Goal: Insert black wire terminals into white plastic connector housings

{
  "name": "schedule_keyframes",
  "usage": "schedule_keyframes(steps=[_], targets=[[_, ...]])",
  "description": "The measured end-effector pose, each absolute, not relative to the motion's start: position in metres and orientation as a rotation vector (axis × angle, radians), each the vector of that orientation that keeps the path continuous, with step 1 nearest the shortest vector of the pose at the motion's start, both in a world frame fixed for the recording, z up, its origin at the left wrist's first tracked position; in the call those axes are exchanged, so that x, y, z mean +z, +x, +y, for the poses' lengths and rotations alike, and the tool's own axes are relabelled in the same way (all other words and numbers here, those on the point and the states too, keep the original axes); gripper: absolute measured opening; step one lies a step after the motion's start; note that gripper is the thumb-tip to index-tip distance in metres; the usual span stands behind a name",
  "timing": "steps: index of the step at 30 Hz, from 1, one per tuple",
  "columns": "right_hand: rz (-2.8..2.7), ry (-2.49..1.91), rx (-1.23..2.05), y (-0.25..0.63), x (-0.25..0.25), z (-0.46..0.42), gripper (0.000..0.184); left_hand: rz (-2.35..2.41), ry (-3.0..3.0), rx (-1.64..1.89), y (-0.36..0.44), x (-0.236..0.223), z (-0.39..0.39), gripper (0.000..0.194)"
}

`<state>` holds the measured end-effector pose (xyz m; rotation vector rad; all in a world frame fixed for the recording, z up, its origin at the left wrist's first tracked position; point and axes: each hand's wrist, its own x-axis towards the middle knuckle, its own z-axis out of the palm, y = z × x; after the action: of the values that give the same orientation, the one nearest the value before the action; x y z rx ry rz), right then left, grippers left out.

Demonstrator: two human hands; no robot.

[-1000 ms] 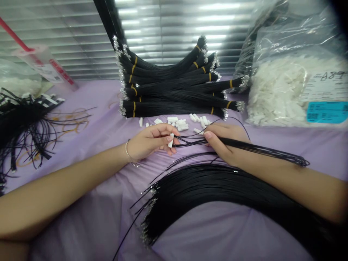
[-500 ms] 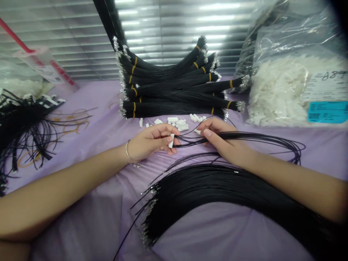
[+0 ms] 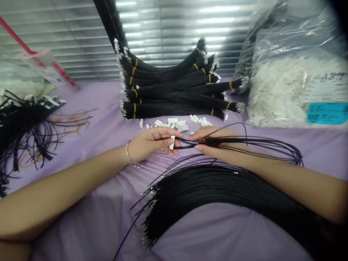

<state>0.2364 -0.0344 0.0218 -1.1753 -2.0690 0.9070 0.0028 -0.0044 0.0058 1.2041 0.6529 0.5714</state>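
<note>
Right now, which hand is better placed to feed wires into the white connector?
Probably the right hand: it pinches the black wires, their ends close to the white connector, which the left hand grips.

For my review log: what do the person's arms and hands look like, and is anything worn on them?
Both forearms are bare, with no sleeves or gloves in view. The left hand has a thin silver-coloured bracelet at its wrist. The right hand shows no jewellery.

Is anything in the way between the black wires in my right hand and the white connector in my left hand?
Nothing visible is. The black wires run from the right hand straight to the white connector held in the left hand, their tips ending right beside it.
</note>
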Motion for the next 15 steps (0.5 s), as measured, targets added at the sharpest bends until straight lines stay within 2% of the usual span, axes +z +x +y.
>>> schedule_keyframes(steps=[5, 15], targets=[[-2.028, -1.197, 0.903, 0.2348, 0.0228, -0.0325, 0.019, 0.695, 1.221, 0.567, 0.0033, 0.0086, -0.0056, 0.029], [-2.011, -1.208, 0.972, 0.2338, 0.0208, -0.0336, 0.016, 0.629, 1.204, 0.567, 0.0045, 0.0104, -0.0059, 0.016]])
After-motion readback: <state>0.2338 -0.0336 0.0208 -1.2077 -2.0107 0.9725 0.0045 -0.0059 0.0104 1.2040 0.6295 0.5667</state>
